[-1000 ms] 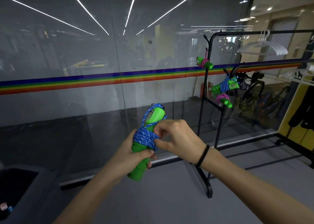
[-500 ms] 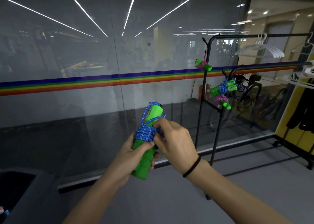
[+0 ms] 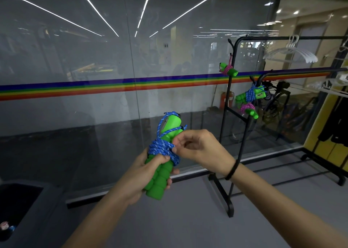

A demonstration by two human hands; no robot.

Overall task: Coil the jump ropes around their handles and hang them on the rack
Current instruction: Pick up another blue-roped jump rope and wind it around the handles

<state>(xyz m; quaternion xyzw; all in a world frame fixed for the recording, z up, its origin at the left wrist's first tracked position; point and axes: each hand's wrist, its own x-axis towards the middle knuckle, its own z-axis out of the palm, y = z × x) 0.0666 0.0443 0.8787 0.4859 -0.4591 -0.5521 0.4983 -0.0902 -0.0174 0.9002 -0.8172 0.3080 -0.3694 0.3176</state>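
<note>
Left grip point(image 3: 140, 172) covers handles point(image 3: 160, 180) partly; right grip point(image 3: 199, 149) pinches rope point(image 3: 160, 147).

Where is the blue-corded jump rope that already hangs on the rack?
Head view, right of centre: the hung blue-corded jump rope is on the black rack, directly above one pink-corded bundle and below-right of another.

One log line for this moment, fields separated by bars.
left hand: grips green handles | right hand: pinches blue rope | rack: coiled ropes hang
</note>
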